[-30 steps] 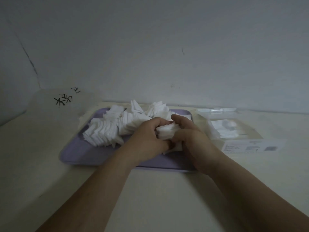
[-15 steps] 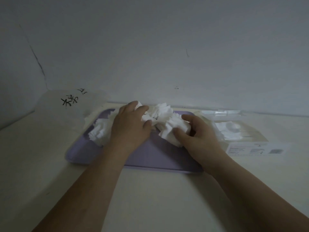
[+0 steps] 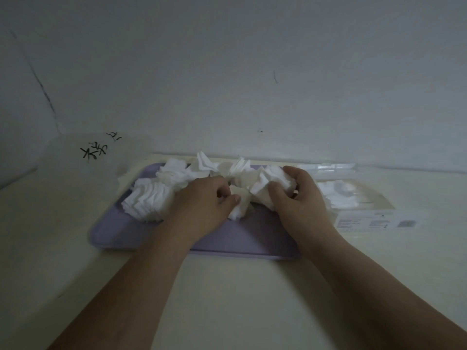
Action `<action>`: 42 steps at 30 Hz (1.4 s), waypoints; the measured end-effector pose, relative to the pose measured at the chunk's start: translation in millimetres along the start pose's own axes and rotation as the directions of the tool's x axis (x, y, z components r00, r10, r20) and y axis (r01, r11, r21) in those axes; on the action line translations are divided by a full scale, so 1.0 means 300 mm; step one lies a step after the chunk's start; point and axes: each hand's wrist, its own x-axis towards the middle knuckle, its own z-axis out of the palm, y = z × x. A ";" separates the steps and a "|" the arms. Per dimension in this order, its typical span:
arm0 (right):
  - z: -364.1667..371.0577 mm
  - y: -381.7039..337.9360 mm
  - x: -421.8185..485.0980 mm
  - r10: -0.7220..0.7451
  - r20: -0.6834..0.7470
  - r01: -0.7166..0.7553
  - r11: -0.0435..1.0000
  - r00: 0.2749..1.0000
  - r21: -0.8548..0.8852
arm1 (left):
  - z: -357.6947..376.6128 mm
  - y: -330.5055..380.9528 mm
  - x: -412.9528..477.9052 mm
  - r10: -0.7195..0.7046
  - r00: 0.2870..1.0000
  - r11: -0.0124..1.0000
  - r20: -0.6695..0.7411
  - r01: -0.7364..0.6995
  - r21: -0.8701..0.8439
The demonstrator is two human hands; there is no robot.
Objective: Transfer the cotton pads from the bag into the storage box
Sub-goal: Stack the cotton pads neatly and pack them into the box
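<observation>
Head view, left hand [image 3: 202, 208] now pinches cotton pads [image 3: 240, 209] beside right hand [image 3: 300, 203]

A pale cream surface [image 3: 227, 299] runs back to a grey wall. A lavender tray [image 3: 252, 238] lies flat on it near the far edge, with a clear storage box [image 3: 366, 208] just beside its right end. At the far left rests what seems to be a translucent bag [image 3: 83, 157] with black markings.
</observation>
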 end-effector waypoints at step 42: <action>-0.004 0.025 0.007 0.056 0.042 -0.067 0.943 0.998 0.326 | -0.071 0.112 -0.037 -0.016 0.980 0.713 0.200 0.151 -0.684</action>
